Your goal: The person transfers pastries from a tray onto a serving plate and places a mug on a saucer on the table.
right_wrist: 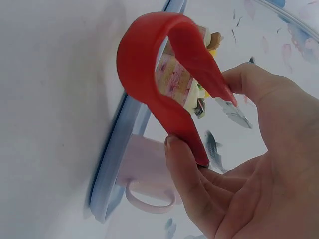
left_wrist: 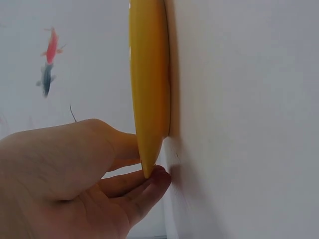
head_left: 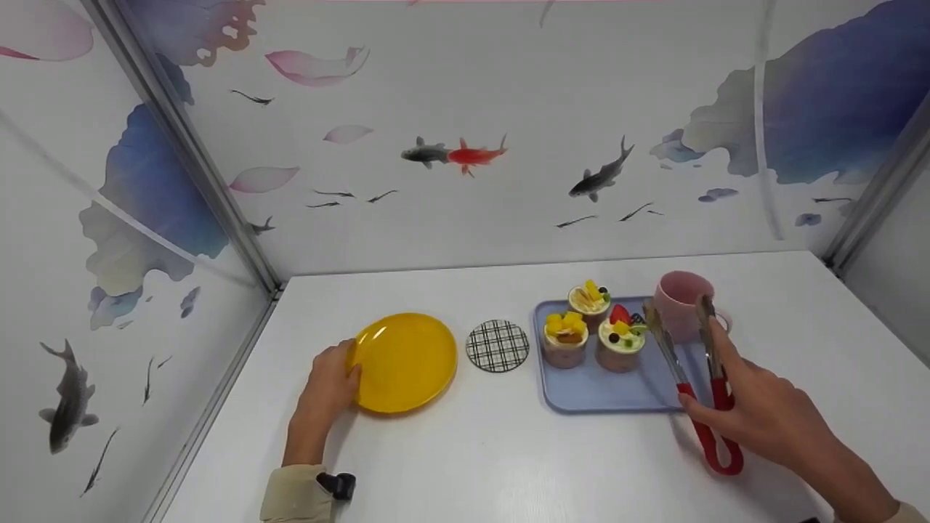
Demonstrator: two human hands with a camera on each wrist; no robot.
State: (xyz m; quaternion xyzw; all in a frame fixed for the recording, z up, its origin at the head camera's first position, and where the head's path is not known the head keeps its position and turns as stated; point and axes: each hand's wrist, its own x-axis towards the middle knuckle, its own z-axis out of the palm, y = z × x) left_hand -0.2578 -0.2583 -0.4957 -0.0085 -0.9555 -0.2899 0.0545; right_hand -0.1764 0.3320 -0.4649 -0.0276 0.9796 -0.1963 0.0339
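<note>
Right hand (head_left: pixel 781 414): holding the red-handled tongs (head_left: pixel 702 428) at the right side of the blue tray (head_left: pixel 617 396), thumb on one handle, fingers on the other. The metal arms stand apart; their tips overlap the pink mug (head_left: pixel 679 312) in the head view, and contact cannot be confirmed. Left hand (head_left: pixel 330 381): pinching the left rim of the yellow plate (head_left: pixel 407 363), which lies on the left of the tabletop (head_left: pixel 472 457). A round checked coaster (head_left: pixel 498 346) lies between plate and tray.

Handling, in my judgement: the tongs should be light and springy, best held partway along the red grips — the near bend needs freedom to flex. The plate looks stiff, glossy and liable to slide; a rim pinch with thumb and fingers on opposite faces suits it. The three fruit-topped cups (head_left: pixel 619 349) at the tray's left and middle appear the most delicate: soft contents, loose toppings, walls that may yield. Each should be taken lightly around the body, below the rim — and kept upright.
</note>
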